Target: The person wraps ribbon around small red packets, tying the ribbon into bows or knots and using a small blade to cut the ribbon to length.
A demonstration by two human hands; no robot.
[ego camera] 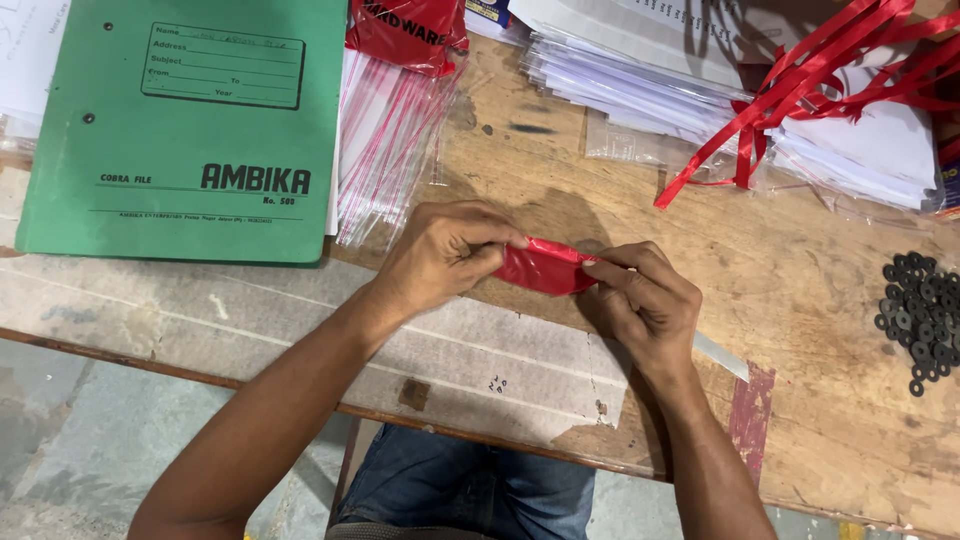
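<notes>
Both hands are pinched onto a small glossy red plastic pouch (545, 268), left hand (445, 250) on its left end and right hand (645, 295) on the right, so it's stretched between them just above the worn, scuffed wooden tabletop (800, 290). Around that there's a green card file folder (190, 125), a fan of clear zip bags (385, 140), white paper stacks (640, 85) tied with red ribbon (800, 75), and a heap of little black washers (918, 310) off to the right.

Both forearms are bare to the elbow, and blue denim jeans (470, 490) cover the lap.
</notes>
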